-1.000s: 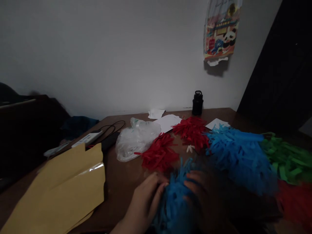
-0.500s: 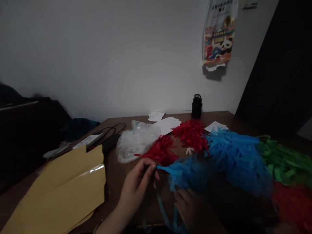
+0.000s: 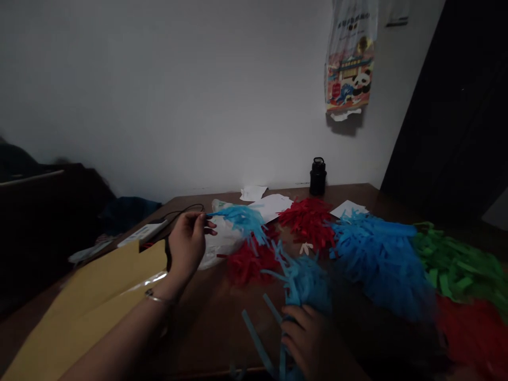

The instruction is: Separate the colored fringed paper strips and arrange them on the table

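Note:
My left hand (image 3: 189, 233) pinches the twisted end of a small blue tissue paper tassel (image 3: 244, 218), whose strips hang to the right over the plastic bag and a red tassel (image 3: 254, 262). Lower on the table, my right hand (image 3: 304, 333) is closed around a second bunch of blue tissue paper strips (image 3: 307, 280); its fingertips curl into the paper. Several loose blue strips (image 3: 256, 338) lie by the table's front edge, left of my right hand.
A yellow folder (image 3: 95, 312) lies at left, with a power strip (image 3: 143, 233) behind. At the back are a clear plastic bag (image 3: 216, 246), white papers (image 3: 273, 206) and a black bottle (image 3: 317, 177). Red (image 3: 307, 222), blue (image 3: 381, 254) and green (image 3: 460, 259) fringe piles spread rightward.
My left hand has moved left and away from me, drawing the small blue tassel apart from the bunch at my right hand. My right hand has stayed nearly in place.

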Available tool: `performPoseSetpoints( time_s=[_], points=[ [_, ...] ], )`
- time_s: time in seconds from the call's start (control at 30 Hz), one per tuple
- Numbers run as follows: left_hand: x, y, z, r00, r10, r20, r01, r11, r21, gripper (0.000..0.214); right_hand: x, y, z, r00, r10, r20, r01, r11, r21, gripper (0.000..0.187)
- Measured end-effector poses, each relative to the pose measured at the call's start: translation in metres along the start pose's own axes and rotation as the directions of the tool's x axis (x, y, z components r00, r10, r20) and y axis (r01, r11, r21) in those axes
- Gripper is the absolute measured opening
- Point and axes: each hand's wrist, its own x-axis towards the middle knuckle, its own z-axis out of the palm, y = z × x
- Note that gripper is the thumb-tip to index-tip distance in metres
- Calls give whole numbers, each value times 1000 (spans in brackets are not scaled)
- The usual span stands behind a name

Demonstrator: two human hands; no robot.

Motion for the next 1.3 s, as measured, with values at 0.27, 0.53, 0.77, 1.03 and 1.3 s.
performPoseSetpoints(
  time_s=[0.27, 0.53, 0.77, 1.03, 1.3],
  points=[
    [-50, 4, -3, 929, 163, 333, -267, 917, 296, 27, -3, 0, -11, 999, 50, 15, -51, 994, 93, 29],
    [-219, 40, 51, 443, 437, 783, -723, 691, 24, 9, -14, 32, -67, 971, 235, 32, -237, 952, 192, 36],
    [-196, 37, 41, 439, 294, 849, -537, 843, -13, 14, -34, 38, -84, 965, 176, 193, -187, 982, 39, 53],
    [-171, 56, 16, 542, 202, 816, -250, 965, -74, 20, -15, 13, -66, 979, -71, -193, 24, 972, -235, 30],
    [-145, 66, 21, 335, 61, 940, -647, 740, 183, 53, -20, 4, -68, 931, -243, -271, 141, 927, -347, 37]
  ],
)
